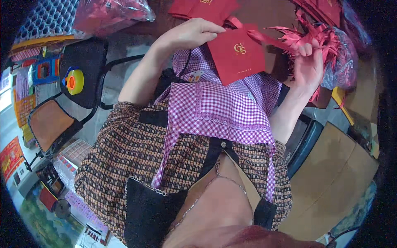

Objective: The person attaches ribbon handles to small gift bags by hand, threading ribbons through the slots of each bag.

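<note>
A flat red square piece, a card or small paper bag (236, 56) with a gold emblem, is tilted above my lap. My left hand (190, 35) is closed, pinching it at its upper left edge. From its top a red ribbon (266, 40) stretches to the right. My right hand (309, 66) is closed with the ribbon's end at its fingertips. Just behind that hand lies a tangled bunch of red ribbons (328, 39) with pointed ends. Whether the ribbon is fixed to the red piece, I cannot tell.
More red pieces (202, 9) lie on the brown table (269, 14) at the back, others (320, 10) at far right. Clear plastic bags (111, 16) are at both sides. A black chair (84, 53) with a yellow round object (75, 81) stands left, a cardboard sheet (331, 177) right.
</note>
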